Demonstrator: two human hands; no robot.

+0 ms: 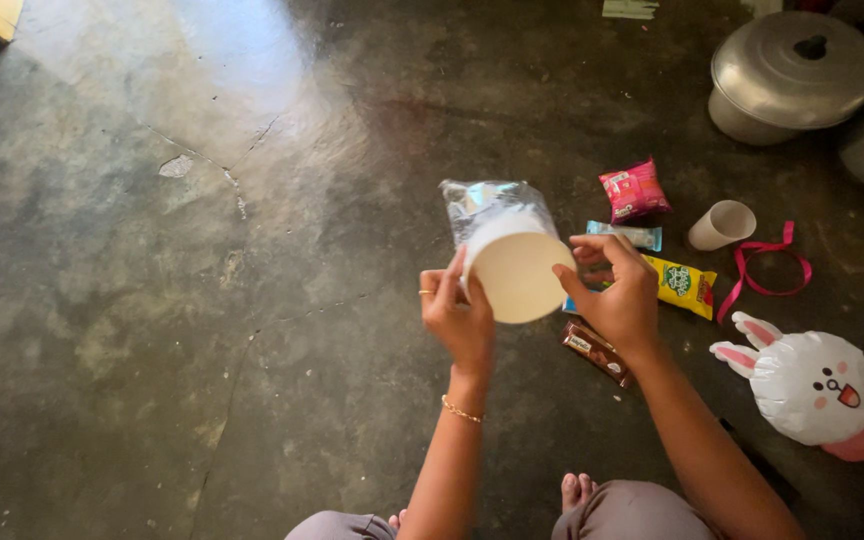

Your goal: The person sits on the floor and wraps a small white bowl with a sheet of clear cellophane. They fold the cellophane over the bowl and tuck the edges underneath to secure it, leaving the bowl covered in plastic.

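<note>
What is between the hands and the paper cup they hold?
Nothing visible. The left hand and the right hand both touch the paper cup directly at its sides. A clear plastic bag covers its far end, away from the fingers.

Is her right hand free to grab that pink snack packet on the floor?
Probably not right away. The right hand is gripping the paper cup together with the left hand. The pink snack packet lies uncovered just beyond it, with nothing lying between.
</note>
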